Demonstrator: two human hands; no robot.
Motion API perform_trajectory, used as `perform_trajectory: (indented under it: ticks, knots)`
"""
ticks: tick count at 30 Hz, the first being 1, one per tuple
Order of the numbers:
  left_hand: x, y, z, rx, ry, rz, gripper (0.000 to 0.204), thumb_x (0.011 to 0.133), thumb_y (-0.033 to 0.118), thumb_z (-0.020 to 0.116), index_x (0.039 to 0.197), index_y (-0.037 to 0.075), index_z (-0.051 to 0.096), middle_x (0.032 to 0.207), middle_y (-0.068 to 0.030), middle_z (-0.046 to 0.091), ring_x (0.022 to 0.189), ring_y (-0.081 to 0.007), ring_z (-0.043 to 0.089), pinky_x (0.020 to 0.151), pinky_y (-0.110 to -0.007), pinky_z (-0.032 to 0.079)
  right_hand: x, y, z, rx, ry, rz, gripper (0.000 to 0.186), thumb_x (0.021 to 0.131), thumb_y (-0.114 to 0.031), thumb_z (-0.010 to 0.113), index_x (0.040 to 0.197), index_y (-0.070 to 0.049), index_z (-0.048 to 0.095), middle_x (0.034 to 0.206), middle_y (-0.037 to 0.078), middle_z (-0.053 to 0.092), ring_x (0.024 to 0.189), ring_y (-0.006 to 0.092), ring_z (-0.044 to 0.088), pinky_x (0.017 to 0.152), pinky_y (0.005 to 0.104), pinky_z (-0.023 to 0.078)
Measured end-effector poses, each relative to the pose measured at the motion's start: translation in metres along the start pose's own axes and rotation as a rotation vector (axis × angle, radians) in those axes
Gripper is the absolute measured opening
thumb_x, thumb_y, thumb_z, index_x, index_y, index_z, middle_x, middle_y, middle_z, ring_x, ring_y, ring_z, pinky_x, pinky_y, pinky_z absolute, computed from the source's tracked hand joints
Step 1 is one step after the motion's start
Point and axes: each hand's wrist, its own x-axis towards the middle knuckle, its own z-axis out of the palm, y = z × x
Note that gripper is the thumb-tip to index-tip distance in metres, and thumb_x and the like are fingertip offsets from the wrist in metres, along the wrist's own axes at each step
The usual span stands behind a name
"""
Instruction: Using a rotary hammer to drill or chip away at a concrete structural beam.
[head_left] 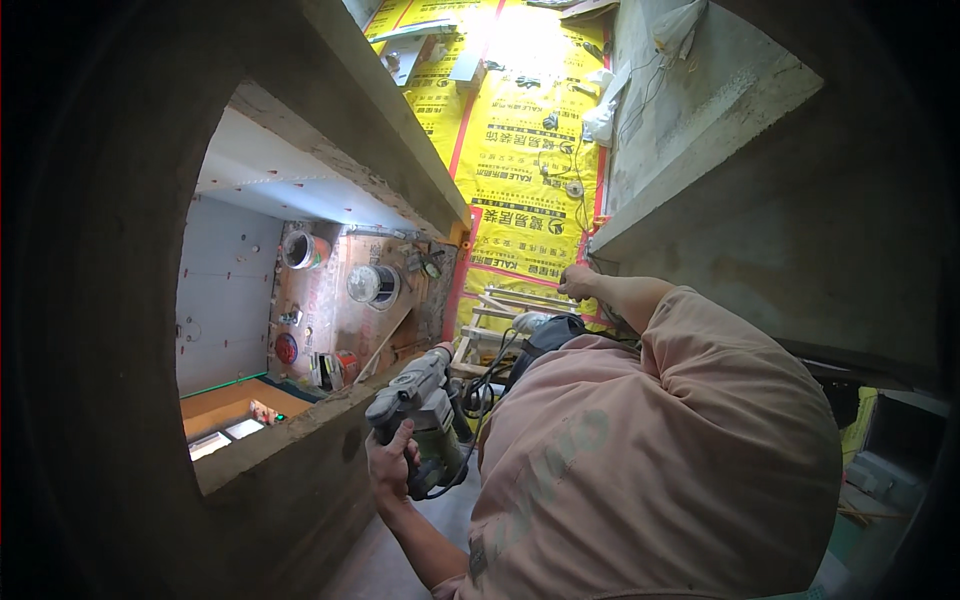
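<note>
Grey power drill (420, 390); left hand (388, 465) clamped round its rear handle (384, 430), probably to carry the weight; right hand (577, 283) near the wooden frame (492, 312), its grip I can't tell.

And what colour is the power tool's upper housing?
Light grey; the upper housing shows best in the head view.

A dusty-pink, short-sleeved shirt (690, 440) bears faded grey-green lettering (592, 437).

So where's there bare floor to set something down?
The yellow sheet looks bare along its middle, between the concrete ledge on the left and the cable clutter on the right. Nearer in it is crowded: wooden slats, the drill in the left hand.
</note>
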Motion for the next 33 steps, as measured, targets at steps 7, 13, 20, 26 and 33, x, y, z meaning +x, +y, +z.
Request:
perform_trajectory:
  ticks: [7, 13, 20, 26, 33]
  knots:
    - [0.008, -0.007, -0.009, 0.018, 0.015, -0.031, 0.022, 0.088, 0.022, 0.071, 0.089, 0.002, 0.061, 0.059, -0.0007, 0.052, 0.046, -0.0112, 0.047, 0.044, -0.028, 0.038, 0.012, -0.006, 0.004, -0.026, 0.037, -0.09, 0.03, 0.085, -0.031, 0.061, 0.087, -0.003, 0.072, 0.071, 0.014, 0.069, 0.057, 0.023, 0.067, 0.055, 0.0373, 0.055]
    - [-0.003, 0.019, 0.004, 0.006, -0.021, -0.001, 0.018, 0.084, 0.02, 0.073, 0.082, 0.004, 0.066, 0.064, -0.0035, 0.06, 0.056, -0.0143, 0.057, 0.054, -0.031, 0.047, 0.106, 0.063, 0.056, -0.587, 0.088, -0.347, 0.024, 0.082, -0.023, 0.056, 0.076, -0.008, 0.075, 0.069, 0.01, 0.069, 0.064, 0.0223, 0.068, 0.065, 0.04, 0.055]
    - [0.007, -0.006, 0.013, -0.014, 0.017, -0.026, 0.015, 0.081, 0.013, 0.075, 0.081, 0.004, 0.064, 0.061, -0.002, 0.057, 0.049, -0.0119, 0.053, 0.045, -0.029, 0.042, 0.023, -0.053, 0.053, 0.492, -0.261, -0.07, 0.041, 0.093, -0.03, 0.061, 0.122, -0.001, 0.061, 0.097, 0.016, 0.071, 0.068, 0.0213, 0.069, 0.058, 0.0342, 0.056]
    - [0.002, 0.062, 0.034, 0.03, -0.048, 0.103, 0.008, 0.08, 0.004, 0.069, 0.085, 0.001, 0.064, 0.062, -0.0023, 0.057, 0.05, -0.0118, 0.052, 0.047, -0.027, 0.043, -0.008, -0.137, 0.047, 0.214, -0.329, -0.252, 0.044, 0.09, -0.032, 0.063, 0.125, -0.005, 0.06, 0.097, 0.012, 0.071, 0.076, 0.0175, 0.069, 0.057, 0.0306, 0.052]
    - [-0.034, 0.165, 0.047, 0.047, -0.096, 0.526, 0.016, 0.077, 0.007, 0.071, 0.088, 0.004, 0.06, 0.065, -0.0001, 0.057, 0.055, -0.0098, 0.054, 0.052, -0.026, 0.042, -0.077, -0.288, 0.024, 0.906, -0.406, -0.986, 0.031, 0.084, -0.012, 0.071, 0.114, -0.006, 0.068, 0.11, 0.004, 0.067, 0.094, 0.018, 0.063, 0.084, 0.0321, 0.05]
